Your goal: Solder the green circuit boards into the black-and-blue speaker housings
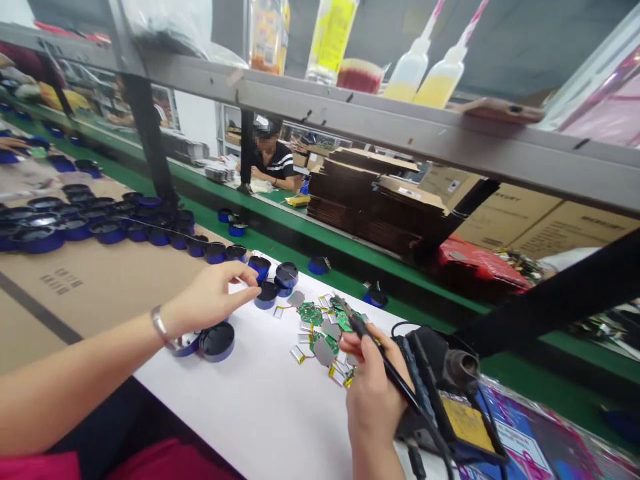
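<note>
My left hand (220, 293), with a silver bracelet at the wrist, reaches over the white work surface (280, 427). Its thumb and fingers are apart, close to a blue round housing with a black inside (267, 293); whether the thumb touches it I cannot tell. Two more such housings, one of them this near cup (217, 341), stand below the wrist. In my right hand (373, 380) is a black soldering iron (387, 370), its tip pointing up and left above a pile of green circuit boards (320, 343) with small silver batteries (299, 355) wired to them.
Right of my right hand stands a soldering station (450, 393) with a yellow sponge (465, 423). Many blue housings (110, 230) line cardboard at left. A metal shelf (375, 113) with bottles (440, 80) crosses above. Beyond the green conveyor (280, 233) sits a person (275, 160).
</note>
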`<action>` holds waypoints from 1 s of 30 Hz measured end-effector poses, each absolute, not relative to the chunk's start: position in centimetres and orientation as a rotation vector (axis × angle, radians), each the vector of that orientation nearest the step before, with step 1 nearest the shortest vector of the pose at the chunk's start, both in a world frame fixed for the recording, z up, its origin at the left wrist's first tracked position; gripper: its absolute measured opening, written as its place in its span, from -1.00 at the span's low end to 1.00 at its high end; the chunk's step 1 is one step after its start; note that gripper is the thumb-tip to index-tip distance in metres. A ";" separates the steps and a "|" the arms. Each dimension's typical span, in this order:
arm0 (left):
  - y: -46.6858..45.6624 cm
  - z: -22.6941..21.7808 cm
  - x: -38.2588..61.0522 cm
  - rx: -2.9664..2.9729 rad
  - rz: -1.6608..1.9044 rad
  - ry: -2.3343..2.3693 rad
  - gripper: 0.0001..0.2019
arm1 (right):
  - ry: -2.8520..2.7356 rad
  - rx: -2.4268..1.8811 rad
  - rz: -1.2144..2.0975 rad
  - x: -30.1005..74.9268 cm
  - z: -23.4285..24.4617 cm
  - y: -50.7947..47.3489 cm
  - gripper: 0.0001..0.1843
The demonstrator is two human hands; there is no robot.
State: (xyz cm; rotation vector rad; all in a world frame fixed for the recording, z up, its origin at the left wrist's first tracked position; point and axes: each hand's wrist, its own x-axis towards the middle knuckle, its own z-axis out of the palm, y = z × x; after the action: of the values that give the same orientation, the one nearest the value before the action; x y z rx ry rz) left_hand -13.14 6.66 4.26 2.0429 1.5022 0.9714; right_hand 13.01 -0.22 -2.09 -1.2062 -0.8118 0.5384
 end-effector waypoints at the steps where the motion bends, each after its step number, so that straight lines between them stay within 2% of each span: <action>1: 5.8 4.0 -13.6 2.010 0.978 1.500 -0.69 | -0.776 -1.169 0.592 12.6 -2.1 0.8 -0.58; 10: 2.0 2.8 -14.5 1.912 0.884 1.502 -0.61 | -0.821 -1.196 0.666 11.3 -5.7 2.6 -0.57; 30: 3.1 2.3 -14.7 1.989 0.868 1.540 -0.61 | -0.880 -1.223 0.642 10.9 -5.9 2.8 -0.56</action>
State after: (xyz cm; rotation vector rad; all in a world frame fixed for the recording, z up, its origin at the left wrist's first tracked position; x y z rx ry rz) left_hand -14.74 3.06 2.33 1.9894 1.5396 0.8676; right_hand 10.85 2.76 -5.94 -1.2230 -0.8795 0.6417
